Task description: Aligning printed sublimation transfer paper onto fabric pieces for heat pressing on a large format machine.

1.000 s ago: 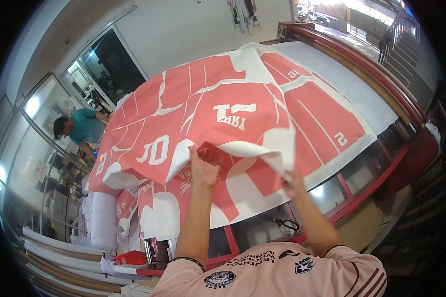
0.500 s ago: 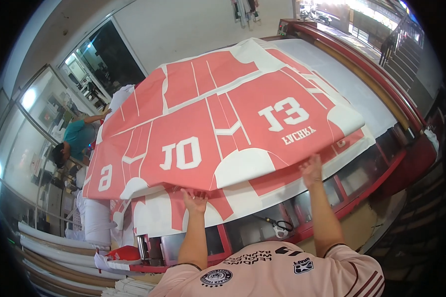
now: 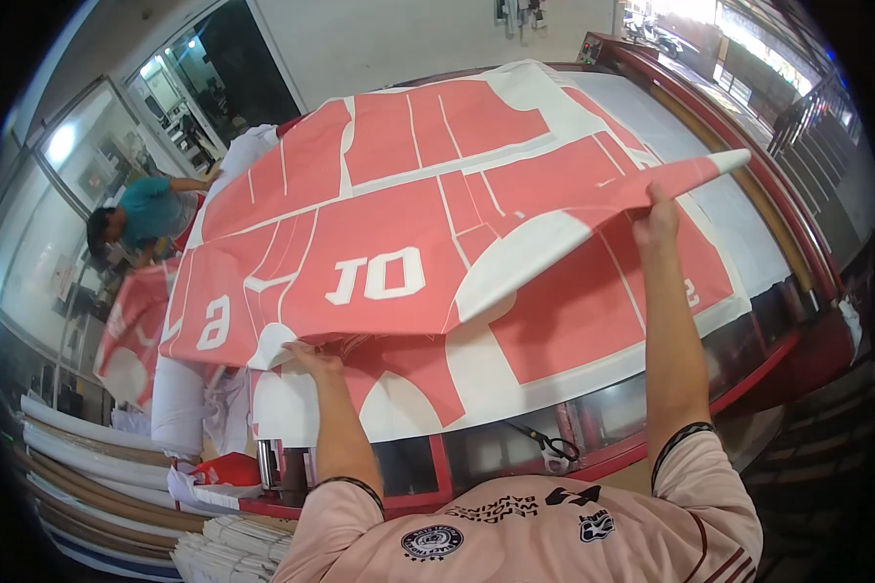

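A large red-and-white printed sheet (image 3: 360, 223) with jersey panels spreads over the table. My right hand (image 3: 659, 219) is closed on its near edge at the right and holds it up, so the sheet folds back there. At the left, my left hand (image 3: 319, 361) is closed on the same near edge, some fingers hidden under it. Beneath the lifted part, another red-and-white printed sheet (image 3: 573, 330) lies flat. Black-handled scissors (image 3: 554, 445) rest on the table's near side, between my forearms.
The red-framed table (image 3: 442, 464) has a long roller (image 3: 748, 175) along its right side. At the far left a person in a teal shirt (image 3: 151, 206) bends beside a red-and-white printed piece (image 3: 136, 325). Stacked rolls (image 3: 97, 442) lie lower left, near a white fabric roll (image 3: 178, 408).
My right hand has moved up and away, lifting the sheet's near edge and folding it back. My left hand has shifted left with the edge. A red-and-white piece now shows beside the other person.
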A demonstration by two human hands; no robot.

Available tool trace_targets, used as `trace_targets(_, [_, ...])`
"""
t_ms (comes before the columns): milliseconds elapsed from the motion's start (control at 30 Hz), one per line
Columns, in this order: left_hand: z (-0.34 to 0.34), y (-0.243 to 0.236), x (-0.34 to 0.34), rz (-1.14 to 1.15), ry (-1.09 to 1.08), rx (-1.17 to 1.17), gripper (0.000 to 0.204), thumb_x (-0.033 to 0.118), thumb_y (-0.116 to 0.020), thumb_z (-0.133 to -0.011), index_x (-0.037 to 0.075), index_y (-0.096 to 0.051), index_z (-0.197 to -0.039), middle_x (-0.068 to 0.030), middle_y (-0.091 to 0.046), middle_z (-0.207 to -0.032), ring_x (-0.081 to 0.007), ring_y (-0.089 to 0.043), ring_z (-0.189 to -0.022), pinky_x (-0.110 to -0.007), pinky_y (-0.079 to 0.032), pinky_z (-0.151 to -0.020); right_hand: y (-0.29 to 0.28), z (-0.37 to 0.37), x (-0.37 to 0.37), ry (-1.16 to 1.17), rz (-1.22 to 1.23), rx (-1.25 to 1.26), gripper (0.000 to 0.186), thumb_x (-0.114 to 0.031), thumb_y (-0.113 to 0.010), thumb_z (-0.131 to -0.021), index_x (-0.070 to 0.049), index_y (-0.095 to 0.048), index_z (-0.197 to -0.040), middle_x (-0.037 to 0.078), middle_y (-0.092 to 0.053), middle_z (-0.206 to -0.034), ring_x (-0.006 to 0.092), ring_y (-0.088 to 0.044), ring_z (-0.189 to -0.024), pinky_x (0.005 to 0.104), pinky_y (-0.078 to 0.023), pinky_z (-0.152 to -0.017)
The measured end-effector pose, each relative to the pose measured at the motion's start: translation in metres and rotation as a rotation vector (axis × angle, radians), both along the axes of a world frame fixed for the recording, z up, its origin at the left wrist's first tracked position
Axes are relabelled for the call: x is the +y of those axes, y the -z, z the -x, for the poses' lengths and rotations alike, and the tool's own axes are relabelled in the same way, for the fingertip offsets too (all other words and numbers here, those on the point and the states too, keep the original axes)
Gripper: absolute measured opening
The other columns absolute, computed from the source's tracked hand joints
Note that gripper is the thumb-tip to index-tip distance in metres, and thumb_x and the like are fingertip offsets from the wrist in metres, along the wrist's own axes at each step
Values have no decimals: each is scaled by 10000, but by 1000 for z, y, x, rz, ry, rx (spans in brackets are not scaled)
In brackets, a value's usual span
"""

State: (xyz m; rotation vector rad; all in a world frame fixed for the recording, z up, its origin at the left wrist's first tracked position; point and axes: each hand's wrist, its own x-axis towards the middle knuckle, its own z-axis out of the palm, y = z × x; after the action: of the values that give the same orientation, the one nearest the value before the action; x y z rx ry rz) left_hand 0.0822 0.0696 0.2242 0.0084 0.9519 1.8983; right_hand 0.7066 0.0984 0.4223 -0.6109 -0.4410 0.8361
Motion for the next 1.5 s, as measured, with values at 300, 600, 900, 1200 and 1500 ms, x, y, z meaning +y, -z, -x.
trace_targets(300, [92,69,0,-162,-341,-141,850,790,-389,-811,152,-425,-1372,-42,-451,-1383,-243,-420,-1280,-435,-351,-1057,-9,-32,-11,-28,-131,115,348,-201,-456,-988,16,-482,-1258,173,-561,-1248,321,-549,-1154,467,-450,-1009])
trace_targets(600, [122,-40,-17,-237,-183,234,622,587,-495,-924,48,-530,-1233,-77,-567,-1218,-164,-561,-771,-317,-498,-726,1,-39,-55,112,-127,125,383,-296,-540,-936,-75,-510,-1247,159,-543,-1284,303,-526,-1188,498,-469,-960])
trace_targets(900, [84,-103,-122,22,-376,266,913,502,-689,-794,63,-230,-1450,-198,-250,-1493,-304,-387,-1268,-506,-336,-1026,113,-6,-91,-102,-193,265,909,-454,-790,-720,-75,-292,-1379,124,-420,-1352,331,-452,-1208,529,-380,-1024])
trace_targets(1200, [188,7,-106,-182,-196,39,777,577,-648,-825,24,-351,-1283,-215,-480,-1211,-331,-537,-1130,-476,-507,-880,71,-47,-38,84,175,245,716,-426,-699,-833,26,-397,-1300,191,-446,-1323,328,-452,-1234,490,-404,-1026])
trace_targets(1500, [110,48,-73,302,-27,-32,736,612,-605,-798,166,-459,-1365,-58,-462,-1387,-284,-370,-1318,-534,-235,-1102,46,-89,9,546,228,69,563,93,-639,-748,57,-430,-1269,198,-550,-1173,312,-589,-1041,448,-507,-878])
